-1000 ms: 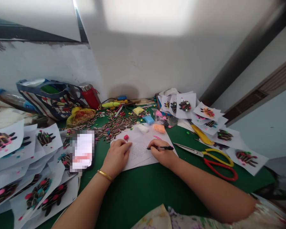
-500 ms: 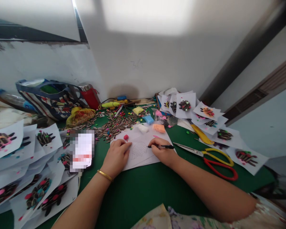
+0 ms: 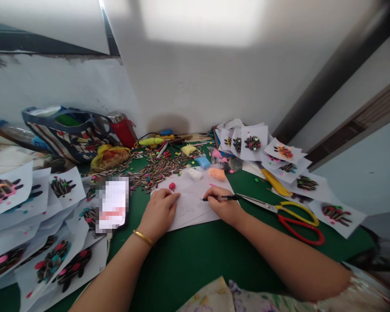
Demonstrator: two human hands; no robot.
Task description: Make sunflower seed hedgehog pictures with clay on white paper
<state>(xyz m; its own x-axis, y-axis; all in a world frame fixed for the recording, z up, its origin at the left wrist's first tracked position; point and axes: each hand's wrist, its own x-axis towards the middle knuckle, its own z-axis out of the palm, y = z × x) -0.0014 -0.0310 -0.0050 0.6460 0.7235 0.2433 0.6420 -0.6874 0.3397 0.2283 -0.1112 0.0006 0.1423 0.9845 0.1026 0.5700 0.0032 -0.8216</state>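
My right hand [image 3: 222, 207] is closed round a black pen [image 3: 229, 197], its tip low over the white paper [image 3: 199, 220]. A pencil-like line drawing [image 3: 189, 203] with a scaly pattern shows between my hands. My left hand [image 3: 159, 212] lies flat on the paper's left side, fingers stretched out, holding nothing. Just beyond its fingers sits a small red ball [image 3: 172, 186]. Lumps of white clay [image 3: 195, 174] and orange clay [image 3: 216, 173] rest at the sheet's far edge, with blue clay [image 3: 203, 162] behind them.
Scissors [image 3: 279, 209] with yellow and red handles lie right of the paper. Striped seeds [image 3: 156, 169] are strewn beyond it. Seed-decorated cards pile up at left [image 3: 65, 186] and right [image 3: 307, 183]. A phone [image 3: 112, 203], red flask [image 3: 123, 132] and bag [image 3: 71, 134] stand leftward.
The pen tip has shifted very slightly to the right with my right hand. My left hand stays in place on the paper.
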